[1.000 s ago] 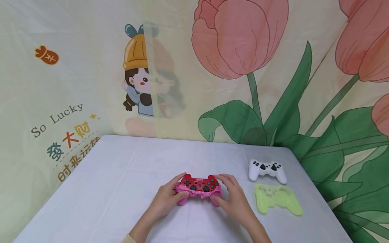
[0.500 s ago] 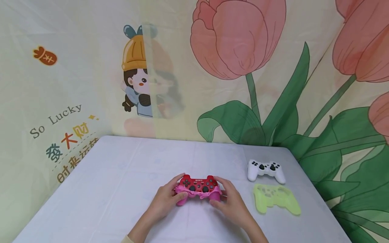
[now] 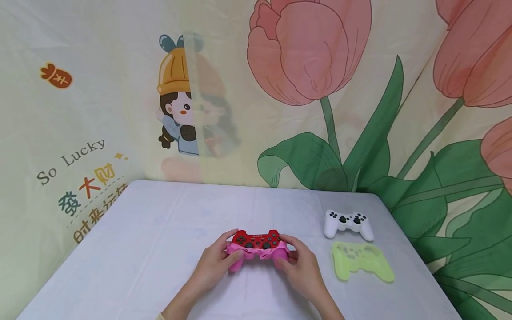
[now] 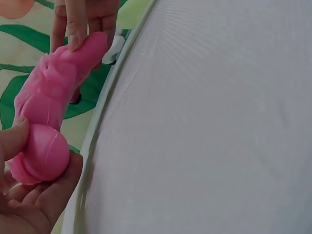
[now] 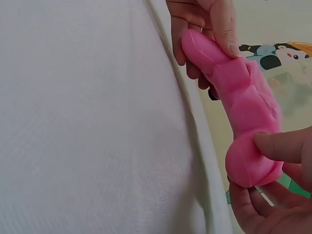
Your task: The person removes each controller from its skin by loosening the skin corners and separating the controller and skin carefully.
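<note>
A red game controller (image 3: 257,239) is held between both hands, its lower part and handles covered by a pink silicone sleeve (image 3: 235,264). The sleeve's edge is bunched across the controller's front, leaving the sticks and buttons exposed. My left hand (image 3: 214,263) grips the left handle, thumb on the pink cover and index finger at the upper corner. On the other side my right hand (image 3: 302,268) holds the right handle the same way. In the left wrist view, the left fingers (image 4: 63,187) curl under the sleeve's rounded end. The right wrist view shows the right thumb (image 5: 280,146) pressing the sleeve.
A white controller (image 3: 349,226) lies at the right of the white-covered table (image 3: 180,222). Just in front of it is a flat yellow-green silicone sleeve (image 3: 363,262). A printed cloth (image 3: 304,49) with tulips hangs behind the table.
The right fingers have closed in around the right handle, and the pink sleeve there now sits higher and wider. Both hands and the controller have shifted slightly left in the head view.
</note>
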Demonstrator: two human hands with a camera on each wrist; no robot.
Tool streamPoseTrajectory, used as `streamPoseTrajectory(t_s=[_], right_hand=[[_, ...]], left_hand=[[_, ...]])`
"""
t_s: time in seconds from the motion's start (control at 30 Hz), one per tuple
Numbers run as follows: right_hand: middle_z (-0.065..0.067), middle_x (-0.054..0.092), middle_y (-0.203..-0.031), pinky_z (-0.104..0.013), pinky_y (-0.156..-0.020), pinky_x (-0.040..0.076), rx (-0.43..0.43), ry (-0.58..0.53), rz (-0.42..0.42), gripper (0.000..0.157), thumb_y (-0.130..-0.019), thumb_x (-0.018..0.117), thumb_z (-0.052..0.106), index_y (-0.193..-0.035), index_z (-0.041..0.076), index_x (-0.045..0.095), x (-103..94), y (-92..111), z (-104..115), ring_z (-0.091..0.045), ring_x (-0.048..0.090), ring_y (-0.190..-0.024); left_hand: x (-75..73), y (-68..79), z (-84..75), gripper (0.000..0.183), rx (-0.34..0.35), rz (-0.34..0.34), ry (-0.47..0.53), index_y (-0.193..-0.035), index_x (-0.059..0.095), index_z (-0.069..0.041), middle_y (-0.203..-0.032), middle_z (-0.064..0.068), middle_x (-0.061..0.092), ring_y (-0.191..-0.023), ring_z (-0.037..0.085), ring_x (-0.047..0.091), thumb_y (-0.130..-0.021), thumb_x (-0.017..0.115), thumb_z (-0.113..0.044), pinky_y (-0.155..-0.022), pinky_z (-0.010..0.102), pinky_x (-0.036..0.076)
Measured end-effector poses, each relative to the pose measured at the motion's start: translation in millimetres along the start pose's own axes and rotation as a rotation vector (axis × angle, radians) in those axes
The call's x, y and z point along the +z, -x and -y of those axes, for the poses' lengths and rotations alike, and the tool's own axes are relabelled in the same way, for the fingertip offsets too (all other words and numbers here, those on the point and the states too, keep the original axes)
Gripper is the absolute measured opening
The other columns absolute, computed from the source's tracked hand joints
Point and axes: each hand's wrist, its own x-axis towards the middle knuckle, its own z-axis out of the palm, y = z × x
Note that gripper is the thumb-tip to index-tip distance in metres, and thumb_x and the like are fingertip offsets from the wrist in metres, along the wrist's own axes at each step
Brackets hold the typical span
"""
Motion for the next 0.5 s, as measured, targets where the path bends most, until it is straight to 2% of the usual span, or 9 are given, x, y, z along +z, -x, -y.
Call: streamPoseTrajectory(t_s=[0.1, 0.23, 0.4, 0.5], right_hand=[[-0.011, 0.065, -0.142, -0.026, -0.083, 0.062, 0.033, -0.062, -0.009, 0.061, -0.087, 0.085, 0.0, -0.143, 0.016, 0.065, 2.1, 0.8, -1.0, -0.02, 0.072, -0.1], [-0.013, 0.065, -0.141, -0.024, -0.081, 0.061, 0.025, -0.11, -0.022, 0.06, -0.086, 0.085, -0.002, -0.141, 0.015, 0.067, 3.0, 2.7, -3.7, -0.019, 0.073, -0.097], [-0.012, 0.066, -0.139, -0.023, -0.081, 0.06, 0.033, -0.12, -0.034, 0.059, -0.086, 0.086, 0.0, -0.14, 0.014, 0.067, 2.6, 3.7, -4.8, -0.02, 0.072, -0.096], [-0.013, 0.066, -0.139, -0.024, -0.08, 0.061, 0.059, -0.12, -0.028, 0.058, -0.086, 0.087, 0.003, -0.14, 0.013, 0.067, 3.5, 3.5, -6.2, -0.02, 0.073, -0.098]], left_hand=[[-1.4, 1.5, -0.7, 0.064, 0.0, -0.017, 0.0, -0.155, 0.052, -0.023, -0.108, 0.004, 0.072, -0.083, 0.012, 0.07, -0.098, 0.079, -0.034, -0.067, 0.024, 0.053], [-3.6, 4.8, -2.8, 0.062, -0.01, -0.005, 0.029, -0.153, 0.054, -0.025, -0.115, 0.006, 0.072, -0.088, 0.013, 0.072, -0.097, 0.08, -0.033, -0.071, 0.024, 0.056], [-7.6, 6.8, -1.3, 0.069, -0.016, 0.036, 0.078, -0.156, 0.052, -0.023, -0.132, 0.016, 0.067, -0.11, 0.024, 0.074, -0.095, 0.083, -0.028, -0.082, 0.028, 0.062], [-10.1, 6.5, 2.5, 0.074, -0.025, 0.06, 0.088, -0.158, 0.049, -0.021, -0.142, 0.02, 0.062, -0.124, 0.032, 0.069, -0.093, 0.085, -0.026, -0.088, 0.032, 0.062]])
